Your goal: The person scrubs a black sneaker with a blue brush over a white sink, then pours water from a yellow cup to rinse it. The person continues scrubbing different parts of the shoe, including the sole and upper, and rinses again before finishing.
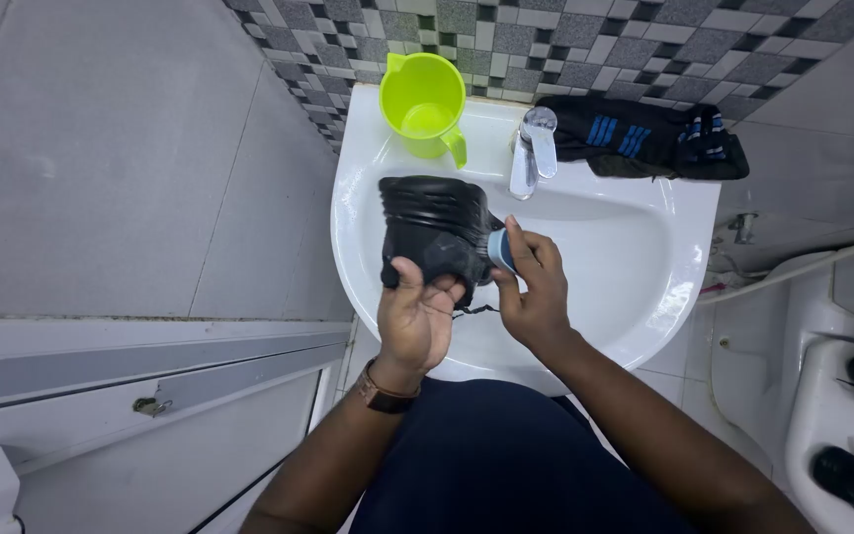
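Over the white sink (644,247), the left hand (415,321) has its fingers clamped on a black shoe (434,229), while the right hand (534,292) pinches a small blue brush (499,250) against it.

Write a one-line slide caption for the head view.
Over a white sink, the left hand grips a black shoe while the right hand presses a brush against it.

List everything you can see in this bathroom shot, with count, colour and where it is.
shoe: one, black, held over the basin
brush: one, blue and white, against the shoe's side
sink: one, white, centre
tap: one, chrome, back of the sink
jug: one, lime green, on the sink's back left rim
cloth: one, black with blue stripes, on the back right rim
left hand: grips the shoe; brown wristband
right hand: holds the brush
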